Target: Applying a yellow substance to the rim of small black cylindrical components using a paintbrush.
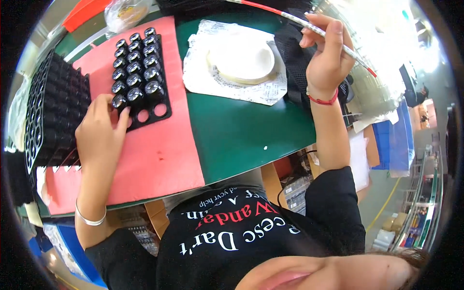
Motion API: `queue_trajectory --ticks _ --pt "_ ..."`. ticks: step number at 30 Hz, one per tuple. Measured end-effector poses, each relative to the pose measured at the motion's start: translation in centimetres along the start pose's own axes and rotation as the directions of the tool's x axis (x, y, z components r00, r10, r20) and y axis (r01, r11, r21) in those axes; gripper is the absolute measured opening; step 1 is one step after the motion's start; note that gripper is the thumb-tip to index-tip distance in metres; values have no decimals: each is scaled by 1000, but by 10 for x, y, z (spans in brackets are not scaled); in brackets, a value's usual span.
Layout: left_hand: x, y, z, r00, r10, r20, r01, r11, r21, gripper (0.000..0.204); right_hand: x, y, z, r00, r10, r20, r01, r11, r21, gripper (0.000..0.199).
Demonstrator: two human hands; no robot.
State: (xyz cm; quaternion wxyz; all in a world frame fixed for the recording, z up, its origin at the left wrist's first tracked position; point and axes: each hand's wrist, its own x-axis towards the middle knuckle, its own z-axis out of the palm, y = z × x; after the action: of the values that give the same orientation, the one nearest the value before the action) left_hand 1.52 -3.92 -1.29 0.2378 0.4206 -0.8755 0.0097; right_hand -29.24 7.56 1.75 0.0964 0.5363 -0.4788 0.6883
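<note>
My left hand (pixel 100 130) is at the near left corner of a black holed tray (pixel 164 108), thumb and fingers closed about a glossy black cylindrical piece (pixel 119 101). Several more of these black pieces (pixel 136 80) stand upright in rows in the tray. Two holes beside my thumb show the pink mat (pixel 159 164) underneath. Raised at the right, my right hand (pixel 331 53) grips a slim patterned white stick with red ends (pixel 316 30), held slantwise; its far end passes out at the top. A white round dish (pixel 246 58) lies on printed paper (pixel 266 94) between my hands.
Stacked black holed trays (pixel 58 106) rise at the left edge of the green table (pixel 251 130). A clear plastic bag (pixel 124 14) and a red-orange bin (pixel 86 13) are at the back left. Black mesh material (pixel 296 63) lies by my right hand.
</note>
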Motion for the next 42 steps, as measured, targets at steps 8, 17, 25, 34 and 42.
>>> queue_trajectory --ticks 8,17,25,34,42 --pt "-12 30 -22 881 465 -86 -465 817 -341 37 1 -1 -6 997 -80 -7 80 996 -33 39" --pt "-11 22 10 847 530 31 -349 600 -720 38 2 -3 -3 982 -169 -84 160 982 -101 48" --pt "-7 21 11 857 503 109 -274 625 -730 38 6 -1 -5 927 -356 -118 312 906 -288 50" --pt "-11 17 12 918 333 214 -1 542 -841 31 6 8 -6 905 -407 -127 373 900 -226 50" --pt "-13 14 7 903 346 254 96 413 -906 34 4 5 -6 921 -371 -120 345 919 -191 50"
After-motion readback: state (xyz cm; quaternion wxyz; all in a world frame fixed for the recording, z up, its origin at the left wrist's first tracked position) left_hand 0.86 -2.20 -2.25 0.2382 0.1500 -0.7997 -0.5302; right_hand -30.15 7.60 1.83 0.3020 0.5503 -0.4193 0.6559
